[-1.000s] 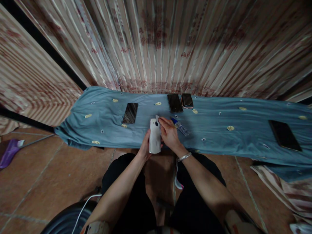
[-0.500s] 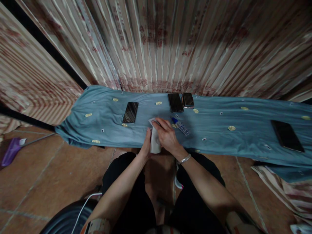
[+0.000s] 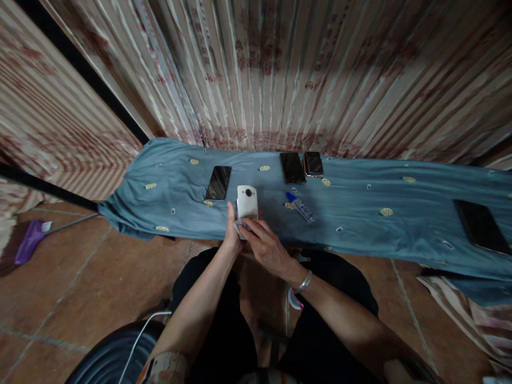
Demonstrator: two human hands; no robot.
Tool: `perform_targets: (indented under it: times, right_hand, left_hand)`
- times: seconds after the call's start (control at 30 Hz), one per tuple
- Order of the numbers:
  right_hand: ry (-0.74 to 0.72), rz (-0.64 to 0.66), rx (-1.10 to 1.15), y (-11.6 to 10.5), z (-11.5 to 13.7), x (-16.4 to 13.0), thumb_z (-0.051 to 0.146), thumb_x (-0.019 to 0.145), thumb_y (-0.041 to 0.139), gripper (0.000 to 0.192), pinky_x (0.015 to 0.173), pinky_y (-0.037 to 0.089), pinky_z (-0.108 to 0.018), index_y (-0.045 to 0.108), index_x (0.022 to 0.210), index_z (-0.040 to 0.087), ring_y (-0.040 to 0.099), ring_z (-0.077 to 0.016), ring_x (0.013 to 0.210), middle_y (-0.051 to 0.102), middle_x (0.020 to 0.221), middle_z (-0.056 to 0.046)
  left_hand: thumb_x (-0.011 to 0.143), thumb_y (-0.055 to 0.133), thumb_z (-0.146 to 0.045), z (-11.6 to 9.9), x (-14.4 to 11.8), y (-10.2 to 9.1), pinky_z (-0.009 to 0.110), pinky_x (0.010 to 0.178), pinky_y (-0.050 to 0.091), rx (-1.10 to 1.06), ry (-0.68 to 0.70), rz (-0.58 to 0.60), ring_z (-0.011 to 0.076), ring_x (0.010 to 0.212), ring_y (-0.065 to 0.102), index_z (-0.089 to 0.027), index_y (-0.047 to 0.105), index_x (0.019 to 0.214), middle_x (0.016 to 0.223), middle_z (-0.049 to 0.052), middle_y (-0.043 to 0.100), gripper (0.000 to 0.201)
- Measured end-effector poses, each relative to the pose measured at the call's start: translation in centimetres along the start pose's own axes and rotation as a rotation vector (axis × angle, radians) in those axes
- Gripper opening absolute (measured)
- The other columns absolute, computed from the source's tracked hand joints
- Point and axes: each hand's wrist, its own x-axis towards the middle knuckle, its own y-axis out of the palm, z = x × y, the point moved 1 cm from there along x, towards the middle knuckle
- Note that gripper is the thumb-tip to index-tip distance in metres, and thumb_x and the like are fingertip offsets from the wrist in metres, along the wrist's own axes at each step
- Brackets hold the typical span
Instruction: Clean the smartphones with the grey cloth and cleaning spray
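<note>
white phone (image 3: 247, 201) now uncovered, right hand (image 3: 266, 246) slid back to its near end

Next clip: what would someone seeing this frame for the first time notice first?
Probably the white phone, back up with its round camera showing, held between the left hand and right hand at the near edge of the blue cloth. Dark phones lie on the cloth: one left of it, two by the curtain, one far right.

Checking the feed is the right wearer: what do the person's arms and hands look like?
Both forearms are bare, no gloves. The right hand has a silver bangle at the wrist. The left hand shows no jewellery. Patterned short sleeve edges show near the frame bottom.
</note>
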Motion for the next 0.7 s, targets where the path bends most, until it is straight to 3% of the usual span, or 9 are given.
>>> perform_targets:
  times: [0.2,0.37,0.57,0.7]
  right_hand:
    - [-0.044,0.002,-0.004,-0.3,0.6,-0.2,0.003,0.092,0.044,0.040,0.101,0.052,-0.042,0.058,0.129,0.008,0.055,-0.0256,0.118,0.062,0.126,-0.019]
    - [-0.018,-0.031,-0.028,-0.4,0.0,-0.5,0.005,0.094,0.039,0.041,0.100,0.053,-0.042,0.059,0.129,0.011,0.056,-0.0245,0.114,0.063,0.124,-0.015]
    - [0.041,-0.069,-0.006,-0.5,-0.8,-0.7,0.007,0.095,0.039,0.039,0.098,0.053,-0.042,0.059,0.128,0.013,0.055,-0.0246,0.114,0.063,0.124,-0.015]
    - [0.053,-0.030,0.013,-0.5,-0.5,-0.5,0.008,0.096,0.040,0.039,0.097,0.053,-0.043,0.059,0.128,0.016,0.056,-0.0242,0.112,0.063,0.122,-0.014]
  left_hand:
    - [0.091,0.036,-0.064,-0.8,0.2,0.0,0.029,0.060,0.056,-0.076,0.074,0.023,0.0180,0.055,0.067,-0.008,0.069,0.103,0.067,0.010,0.072,0.066]
    - [0.094,0.028,-0.061,-1.2,0.4,0.0,0.033,0.068,0.057,-0.082,0.120,0.035,0.0197,0.060,0.068,-0.006,0.066,0.113,0.070,0.011,0.072,0.070]
    - [0.097,0.023,-0.056,-1.4,0.4,0.3,0.028,0.066,0.054,-0.107,0.162,0.023,0.0189,0.062,0.068,-0.004,0.066,0.107,0.071,0.013,0.072,0.068]
    - [0.095,0.027,-0.059,-1.3,0.7,0.2,0.027,0.066,0.054,-0.118,0.115,0.000,0.0187,0.063,0.068,-0.005,0.067,0.106,0.073,0.013,0.072,0.068]
